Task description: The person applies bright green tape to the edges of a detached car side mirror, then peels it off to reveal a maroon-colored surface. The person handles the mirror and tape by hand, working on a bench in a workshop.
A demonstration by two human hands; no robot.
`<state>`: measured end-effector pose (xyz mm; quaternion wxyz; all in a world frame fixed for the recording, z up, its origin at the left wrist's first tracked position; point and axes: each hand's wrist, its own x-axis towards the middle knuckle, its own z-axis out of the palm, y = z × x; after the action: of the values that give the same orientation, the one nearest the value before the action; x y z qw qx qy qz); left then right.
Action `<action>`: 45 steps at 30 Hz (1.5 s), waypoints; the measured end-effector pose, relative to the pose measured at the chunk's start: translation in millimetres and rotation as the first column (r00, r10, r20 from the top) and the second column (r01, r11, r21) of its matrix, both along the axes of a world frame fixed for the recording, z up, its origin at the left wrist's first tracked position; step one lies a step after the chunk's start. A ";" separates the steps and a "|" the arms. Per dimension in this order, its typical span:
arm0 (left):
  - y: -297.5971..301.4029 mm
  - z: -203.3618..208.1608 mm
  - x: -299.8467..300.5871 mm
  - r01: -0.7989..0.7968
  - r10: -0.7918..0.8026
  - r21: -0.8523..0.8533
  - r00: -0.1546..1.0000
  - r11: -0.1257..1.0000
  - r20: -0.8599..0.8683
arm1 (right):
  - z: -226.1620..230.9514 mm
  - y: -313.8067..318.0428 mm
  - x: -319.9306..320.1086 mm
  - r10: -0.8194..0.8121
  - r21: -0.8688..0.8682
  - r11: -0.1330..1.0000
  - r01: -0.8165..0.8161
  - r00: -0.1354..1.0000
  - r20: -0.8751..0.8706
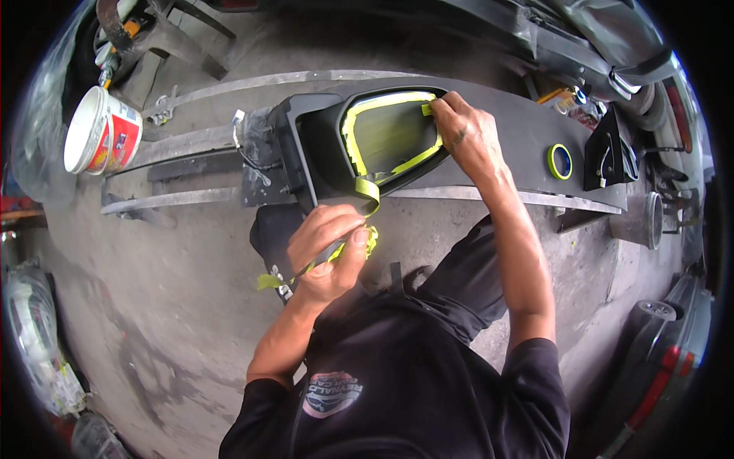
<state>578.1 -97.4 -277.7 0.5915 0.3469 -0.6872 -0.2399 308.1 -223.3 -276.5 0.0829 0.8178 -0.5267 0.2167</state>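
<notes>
A dark car side mirror (312, 149) lies on the bench in front of me, its glass (394, 136) facing up. Yellow-green masking tape (350, 141) runs around the glass along its edge. From the lower left corner a loose tape strip (371, 200) curls down to my left hand (329, 256), which is closed on crumpled tape; one tail sticks out past the wrist. My right hand (470, 138) pinches at the upper right corner of the glass, where a short tape end (427, 110) shows by the fingertips.
On the bench's dark top (512, 130) lies a roll of yellow-green tape (551, 163), beside a black angular part (602, 157). A white and red bucket (107, 130) stands at left, a grey bucket (648, 220) at right. Car parts (566, 50) crowd the far right.
</notes>
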 end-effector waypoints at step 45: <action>-5.4 6.4 -5.0 -0.072 0.071 -0.091 0.997 0.993 -0.012 | 39.4 8.6 55.8 0.164 -0.221 0.970 -0.099 0.941 0.297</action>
<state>573.1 -102.8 -271.2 0.6179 0.3427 -0.6822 -0.1882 364.0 -214.7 -237.1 0.0666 0.7938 -0.4524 0.4011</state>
